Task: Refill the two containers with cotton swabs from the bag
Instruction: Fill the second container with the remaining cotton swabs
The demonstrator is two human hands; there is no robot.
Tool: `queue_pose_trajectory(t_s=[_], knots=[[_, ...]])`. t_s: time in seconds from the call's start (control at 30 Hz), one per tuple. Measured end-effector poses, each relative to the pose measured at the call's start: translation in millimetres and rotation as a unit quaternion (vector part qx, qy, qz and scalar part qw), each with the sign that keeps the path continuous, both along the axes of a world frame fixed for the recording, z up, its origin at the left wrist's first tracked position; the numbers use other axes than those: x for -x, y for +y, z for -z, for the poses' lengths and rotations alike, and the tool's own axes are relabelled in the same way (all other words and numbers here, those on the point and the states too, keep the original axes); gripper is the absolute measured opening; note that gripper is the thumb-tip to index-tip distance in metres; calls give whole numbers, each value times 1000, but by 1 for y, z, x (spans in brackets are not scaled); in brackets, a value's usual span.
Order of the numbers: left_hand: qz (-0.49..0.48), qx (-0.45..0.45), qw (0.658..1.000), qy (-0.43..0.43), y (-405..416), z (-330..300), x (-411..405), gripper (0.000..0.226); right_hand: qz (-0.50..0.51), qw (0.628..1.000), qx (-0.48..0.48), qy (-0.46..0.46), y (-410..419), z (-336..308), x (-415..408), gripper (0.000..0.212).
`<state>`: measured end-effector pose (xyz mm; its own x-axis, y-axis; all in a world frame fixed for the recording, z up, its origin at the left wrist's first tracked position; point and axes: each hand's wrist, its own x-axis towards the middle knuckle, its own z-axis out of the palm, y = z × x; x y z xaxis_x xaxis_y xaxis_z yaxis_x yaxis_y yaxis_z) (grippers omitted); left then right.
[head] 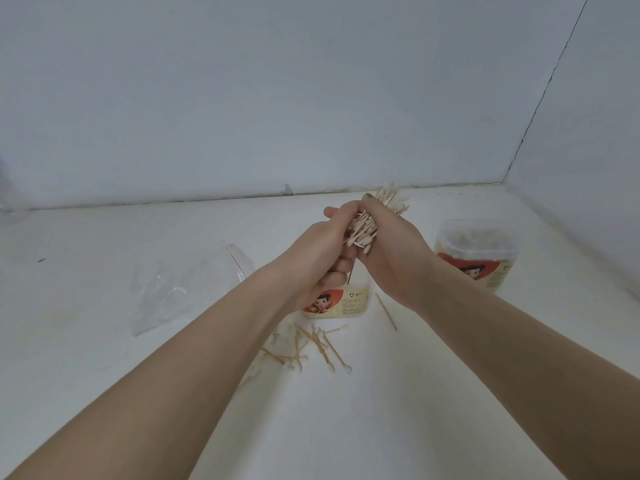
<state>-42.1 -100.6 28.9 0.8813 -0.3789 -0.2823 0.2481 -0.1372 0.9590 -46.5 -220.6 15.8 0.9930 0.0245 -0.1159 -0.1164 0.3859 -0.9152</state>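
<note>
My left hand [329, 251] and my right hand [391, 247] together grip a thick bundle of wooden cotton swabs [367, 226], held above a clear container with a red cartoon label [349, 301]. That container is mostly hidden under my left hand. A second container [476, 254], filled with swabs, stands to the right. The clear plastic bag [180, 289] lies flat and crumpled on the left. Several loose swabs [311, 344] lie scattered on the white surface in front of the near container, and one single swab [386, 311] lies to its right.
The white surface ends at a pale wall [277, 98] close behind the hands, and a side wall [588, 133] closes in on the right past the second container. A faint clear object [7, 195] shows at the far left edge.
</note>
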Motion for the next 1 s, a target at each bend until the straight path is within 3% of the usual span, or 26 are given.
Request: queue_pose_trajectory(t_s=[0.23,0.47,0.63,0.8,0.93,1.0], knots=[[-32,47,998,-9,-9,5,1,31,46,987,151,-34,7,0,-2,46],[-57,-29,995,-70,-13,8,-2,32,16,999,49,-2,3,1,-6,44],[-51,-44,994,-83,-11,3,-1,37,-7,992,125,-12,-3,3,-6,43],[-33,14,998,-46,-10,3,1,28,-18,1000,21,-6,-6,-3,-8,25],[-26,14,999,-36,-7,2,4,20,-35,998,-53,4,-11,-13,-10,39],[-31,3,999,-34,-6,0,3,19,-18,995,-100,11,-13,-17,-11,26]])
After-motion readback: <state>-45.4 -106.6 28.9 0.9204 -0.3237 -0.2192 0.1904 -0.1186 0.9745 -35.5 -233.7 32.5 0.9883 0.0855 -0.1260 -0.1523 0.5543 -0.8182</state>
